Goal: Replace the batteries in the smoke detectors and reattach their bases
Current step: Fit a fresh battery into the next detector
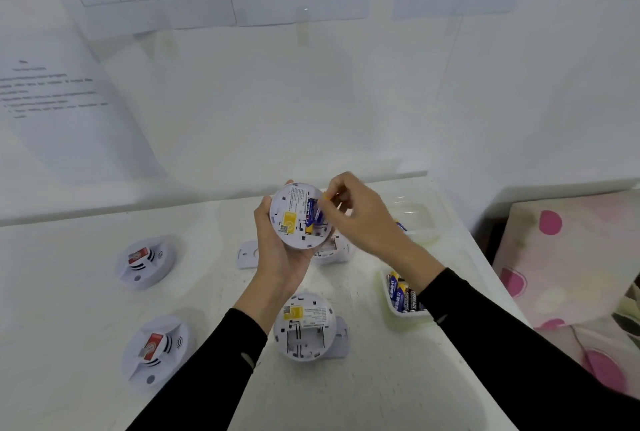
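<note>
My left hand (pixel 277 250) grips a white round smoke detector (pixel 294 215) above the table, its back with a yellow label turned toward me. A blue and yellow battery (pixel 313 217) lies in its open compartment. My right hand (pixel 356 215) pinches the battery's upper end with curled fingers. Another detector (pixel 304 326) lies back-up near the table's front with an empty compartment. Partly hidden behind my hands is a third detector (pixel 332 250). Two detectors (pixel 145 262) (pixel 156 349) sit face-up at the left.
A small white tray (pixel 393 309) with several batteries stands at the right under my right forearm. A clear plastic container (pixel 415 219) sits behind it. A white base plate (pixel 247 254) lies left of my left hand. Papers hang on the wall. A patterned cloth (pixel 568 257) lies off the table's right edge.
</note>
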The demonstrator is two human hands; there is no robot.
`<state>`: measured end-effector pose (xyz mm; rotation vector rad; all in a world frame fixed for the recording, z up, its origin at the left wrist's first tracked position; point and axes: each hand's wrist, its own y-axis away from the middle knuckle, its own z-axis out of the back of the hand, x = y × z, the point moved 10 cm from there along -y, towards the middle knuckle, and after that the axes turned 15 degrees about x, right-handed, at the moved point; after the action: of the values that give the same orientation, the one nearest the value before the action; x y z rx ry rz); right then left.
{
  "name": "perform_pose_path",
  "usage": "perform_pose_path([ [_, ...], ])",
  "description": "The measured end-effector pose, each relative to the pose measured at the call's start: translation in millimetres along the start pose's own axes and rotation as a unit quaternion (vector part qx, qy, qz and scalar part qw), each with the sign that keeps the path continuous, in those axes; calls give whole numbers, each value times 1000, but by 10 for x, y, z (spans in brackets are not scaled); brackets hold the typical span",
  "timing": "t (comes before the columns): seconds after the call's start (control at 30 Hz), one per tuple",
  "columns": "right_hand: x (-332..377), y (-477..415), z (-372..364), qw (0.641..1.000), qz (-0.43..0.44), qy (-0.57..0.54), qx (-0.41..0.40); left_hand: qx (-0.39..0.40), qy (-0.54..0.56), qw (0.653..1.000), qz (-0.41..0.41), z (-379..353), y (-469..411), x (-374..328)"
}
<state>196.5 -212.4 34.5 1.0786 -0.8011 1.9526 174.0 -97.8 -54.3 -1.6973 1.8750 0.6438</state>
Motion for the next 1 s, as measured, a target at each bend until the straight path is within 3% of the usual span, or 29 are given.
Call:
perform_pose_path([
  [0.1, -397, 36, 532, 974, -56, -169, -139, -4, 27, 1000, 11, -8, -17, 76],
  [0.17, -746, 80, 858, 964, -108, -144, -196, 2, 42, 999, 22, -24, -9, 142],
  [0.23, -1127, 105, 1049, 966, -185, -32, -179, 12, 53, 998, 34, -33, -2, 196],
  [0.33, -1641, 138, 1163, 941, -288, 147, -102, 24, 58, 997, 53, -52, -2, 260],
  [0.57, -2000, 122, 1056, 909, -345, 235, 8, 37, 66, 994, 85, -74, 1, 385],
  [0.63, -1796, 61, 1041, 917, -307, 254, -22, 33, 64, 993, 92, -59, 6, 400],
  [0.73, -1080, 3, 760, 981, -128, 128, -74, 19, 63, 994, 92, -23, -5, 401],
  [0.83, -343, 71, 195, 996, 21, 77, 28, 6, 44, 996, 82, -31, -20, 358],
  [0.9, -176, 143, -119, 991, 39, 80, 99, 7, 23, 997, 77, -52, -18, 317],
  [1.0, -120, 171, -285, 982, 64, 138, 112, 6, 17, 997, 69, -62, -8, 285],
])
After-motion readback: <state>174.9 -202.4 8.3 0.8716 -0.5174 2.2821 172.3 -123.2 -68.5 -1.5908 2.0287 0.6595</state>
